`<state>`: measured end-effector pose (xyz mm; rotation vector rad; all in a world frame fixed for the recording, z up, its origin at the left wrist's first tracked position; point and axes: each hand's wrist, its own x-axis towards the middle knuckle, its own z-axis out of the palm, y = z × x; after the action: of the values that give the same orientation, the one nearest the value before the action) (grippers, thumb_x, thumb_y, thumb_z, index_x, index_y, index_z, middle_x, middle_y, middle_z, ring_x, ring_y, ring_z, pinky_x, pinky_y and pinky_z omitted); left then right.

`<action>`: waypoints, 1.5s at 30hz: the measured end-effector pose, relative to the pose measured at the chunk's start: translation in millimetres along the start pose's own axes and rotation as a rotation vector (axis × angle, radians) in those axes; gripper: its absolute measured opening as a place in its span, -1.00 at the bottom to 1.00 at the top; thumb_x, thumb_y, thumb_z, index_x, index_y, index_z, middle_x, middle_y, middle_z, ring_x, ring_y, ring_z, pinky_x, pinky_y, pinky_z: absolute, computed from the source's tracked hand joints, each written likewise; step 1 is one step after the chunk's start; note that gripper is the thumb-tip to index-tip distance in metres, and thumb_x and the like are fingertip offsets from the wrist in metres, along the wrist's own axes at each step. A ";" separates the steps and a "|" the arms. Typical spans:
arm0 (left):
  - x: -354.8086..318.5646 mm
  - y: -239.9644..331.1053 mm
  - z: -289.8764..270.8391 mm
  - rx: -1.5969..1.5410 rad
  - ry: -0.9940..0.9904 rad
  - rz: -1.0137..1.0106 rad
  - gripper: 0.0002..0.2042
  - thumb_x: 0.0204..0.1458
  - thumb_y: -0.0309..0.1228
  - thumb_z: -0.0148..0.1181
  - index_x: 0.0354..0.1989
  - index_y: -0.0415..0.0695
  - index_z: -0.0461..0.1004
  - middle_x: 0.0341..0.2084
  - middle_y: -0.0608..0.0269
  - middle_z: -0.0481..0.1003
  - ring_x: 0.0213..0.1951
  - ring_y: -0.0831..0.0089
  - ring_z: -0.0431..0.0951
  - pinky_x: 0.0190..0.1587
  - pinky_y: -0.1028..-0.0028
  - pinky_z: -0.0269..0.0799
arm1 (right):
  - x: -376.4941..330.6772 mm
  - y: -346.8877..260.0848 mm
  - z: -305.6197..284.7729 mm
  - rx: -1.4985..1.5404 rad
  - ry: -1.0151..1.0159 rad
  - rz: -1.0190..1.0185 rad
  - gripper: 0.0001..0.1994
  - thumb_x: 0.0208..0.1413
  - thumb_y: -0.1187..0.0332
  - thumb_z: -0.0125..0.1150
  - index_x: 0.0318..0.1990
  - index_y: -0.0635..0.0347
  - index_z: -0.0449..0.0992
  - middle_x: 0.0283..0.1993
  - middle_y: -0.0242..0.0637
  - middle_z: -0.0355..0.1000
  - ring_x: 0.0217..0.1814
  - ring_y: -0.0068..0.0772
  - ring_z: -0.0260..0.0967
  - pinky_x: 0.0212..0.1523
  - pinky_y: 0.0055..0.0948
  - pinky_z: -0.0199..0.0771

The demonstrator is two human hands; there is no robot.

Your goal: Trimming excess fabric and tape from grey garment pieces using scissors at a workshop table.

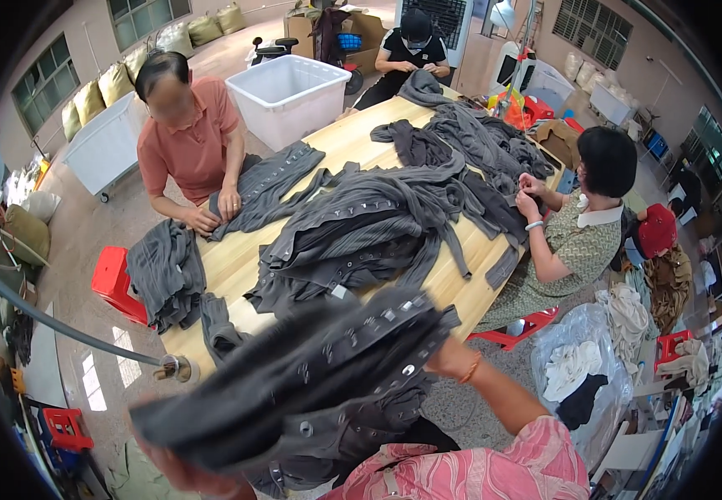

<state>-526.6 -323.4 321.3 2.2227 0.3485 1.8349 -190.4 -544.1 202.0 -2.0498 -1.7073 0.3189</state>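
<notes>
Head view: left grip (188,471) and right grip (451,360) clasp the garment (286,379) at the tabletop's (232,279) near edge; it should handle soft, light, floppy, best held by its studded edges.

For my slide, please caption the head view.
Bare left hand and right hand hold a dark grey fabric garment near a pale wooden table.

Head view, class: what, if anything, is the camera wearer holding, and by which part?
A dark grey garment: the right hand grips its right end; the left hand is at its lower left end, too blurred to tell its hold.
</notes>
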 end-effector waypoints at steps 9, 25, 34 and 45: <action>91.1 -98.4 210.1 -1.021 0.187 -0.839 -0.73 0.25 -0.47 -0.17 0.06 -0.28 0.31 -0.03 0.10 0.41 0.02 0.34 0.43 0.10 0.35 0.35 | 108.4 177.2 -199.5 -0.845 0.358 -0.092 -0.77 0.10 0.26 0.00 -0.46 0.15 0.51 -0.52 -0.10 0.45 -0.46 0.00 0.42 -0.42 -0.15 0.42; -200.2 -118.6 -15.1 0.439 -0.805 -1.097 -0.68 -0.11 -0.63 0.10 -0.10 -0.21 0.45 -0.17 0.01 0.49 -0.08 0.16 0.48 0.03 0.33 0.35 | 76.7 85.2 74.1 0.234 -0.415 0.183 -0.69 -0.05 0.21 0.31 -0.17 0.13 0.48 -0.30 -0.05 0.48 -0.21 0.05 0.44 -0.19 -0.12 0.44; -198.1 -99.8 -43.7 0.589 -0.998 -0.739 -0.74 -0.24 -0.60 0.18 -0.32 -0.07 0.42 -0.22 0.21 0.44 0.13 0.11 0.32 0.25 0.06 0.01 | 83.4 40.1 136.7 0.191 -0.536 0.115 -0.60 -0.14 0.23 0.37 -0.20 0.25 0.40 -0.30 0.01 0.42 -0.16 0.13 0.38 -0.14 -0.12 0.38; -214.1 -5.8 -132.5 0.345 -1.259 -0.954 -0.85 -0.20 -0.55 0.12 -0.41 -0.04 0.42 -0.43 0.22 0.42 -0.16 0.21 0.44 0.17 0.09 0.15 | 4.2 -7.7 53.4 0.365 -1.075 0.126 -0.74 -0.14 0.30 0.31 -0.29 0.22 0.50 -0.36 0.04 0.46 -0.24 0.05 0.45 -0.23 -0.19 0.42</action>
<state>-696.3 -384.5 145.6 2.2456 1.1590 -0.1693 -220.3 -528.8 159.6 -1.7777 -1.7993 1.8758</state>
